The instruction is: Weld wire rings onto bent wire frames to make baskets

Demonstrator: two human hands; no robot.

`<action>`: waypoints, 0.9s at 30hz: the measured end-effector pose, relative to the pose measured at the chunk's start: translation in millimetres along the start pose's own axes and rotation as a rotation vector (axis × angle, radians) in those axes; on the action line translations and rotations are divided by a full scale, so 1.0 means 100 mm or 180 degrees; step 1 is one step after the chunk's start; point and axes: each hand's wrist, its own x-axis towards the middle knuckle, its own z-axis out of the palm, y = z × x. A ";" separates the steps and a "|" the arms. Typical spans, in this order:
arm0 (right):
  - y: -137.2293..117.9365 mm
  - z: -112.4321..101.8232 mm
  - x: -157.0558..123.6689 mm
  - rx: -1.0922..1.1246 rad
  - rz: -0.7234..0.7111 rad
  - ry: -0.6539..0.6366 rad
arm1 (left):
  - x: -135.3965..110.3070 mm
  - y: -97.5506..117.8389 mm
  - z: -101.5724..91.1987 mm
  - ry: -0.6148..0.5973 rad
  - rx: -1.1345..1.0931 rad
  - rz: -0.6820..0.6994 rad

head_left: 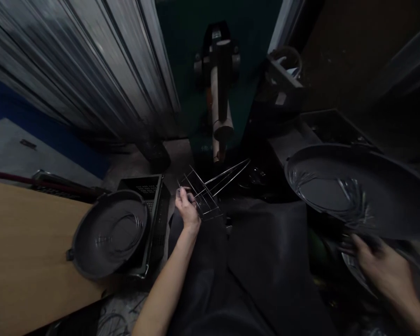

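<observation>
My left hand [188, 205] is closed on one side of a wire rack [207, 198], a thin metal grid with a long looped wire running up to the right. It is held above my dark-clothed lap, below the machine's tip. My right hand [381, 263] is smeared by motion just under the near rim of a large dark basin [381, 186]. Whether its fingers grip anything cannot be made out. Bent wire pieces [348, 191] lie in that basin.
Ahead stands a green machine [182, 42] with a projecting cylindrical arm [222, 102]. To the left, a round dark basin [108, 233] with thin wire pieces sits over a black plastic crate [154, 224], beside a wooden board [31, 252]. Corrugated metal sheeting [91, 56] rises behind.
</observation>
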 end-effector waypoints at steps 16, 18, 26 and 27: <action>-0.60 0.47 -0.23 -0.0952 -0.1714 -0.0725 | 0.15 0.05 -0.11 -0.0038 -0.0070 0.0119; -0.52 0.42 -0.29 -0.1018 -0.1632 -0.0760 | 0.14 0.05 -0.07 -0.0076 -0.0085 0.0161; -1.56 0.63 0.23 0.1573 -0.0198 -0.0732 | 0.13 0.06 -0.01 -0.0034 0.0019 0.0085; -1.76 0.71 0.30 0.1996 -0.0013 -0.0853 | 0.13 0.06 -0.01 -0.0021 0.0021 0.0067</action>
